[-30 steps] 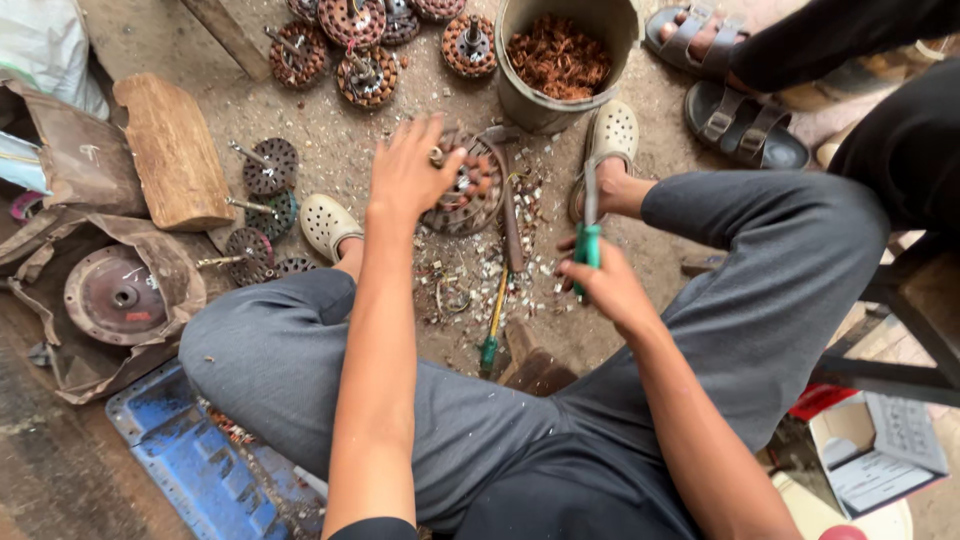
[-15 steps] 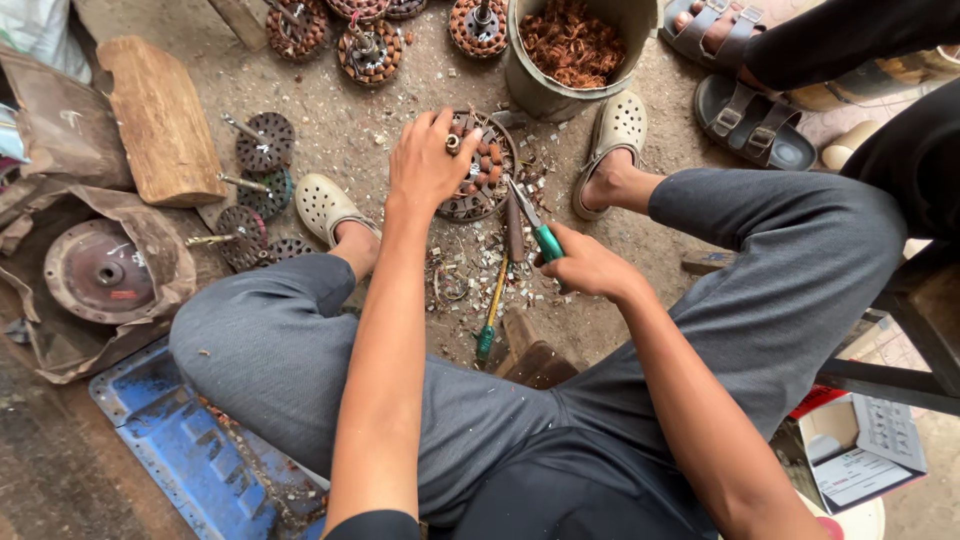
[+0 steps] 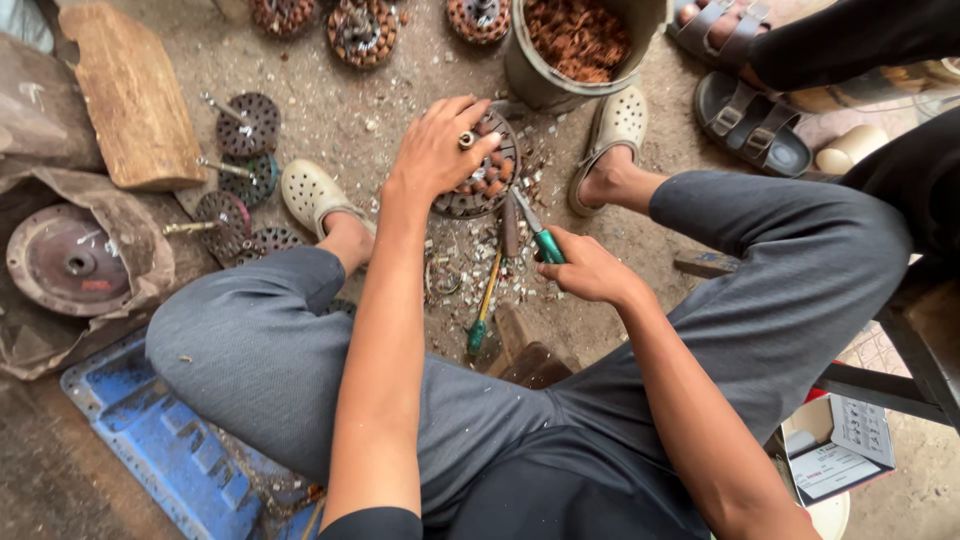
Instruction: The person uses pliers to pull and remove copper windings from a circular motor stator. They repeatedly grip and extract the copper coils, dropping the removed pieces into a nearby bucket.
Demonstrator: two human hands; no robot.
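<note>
Round rusty copper-wound motor stator (image 3: pixel 487 178), just below the grey bucket (image 3: pixel 545 80), is being pinned by left hand (image 3: pixel 437 150), fingers spread, while right hand (image 3: pixel 585 268), gripping green-handled tool (image 3: pixel 538 238), has swung its tip closer.

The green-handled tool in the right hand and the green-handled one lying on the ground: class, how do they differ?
The held tool is gripped by the right hand, tip at the round motor core. The ground tool lies untouched, with a yellow shaft showing. Both have green handles.
</note>
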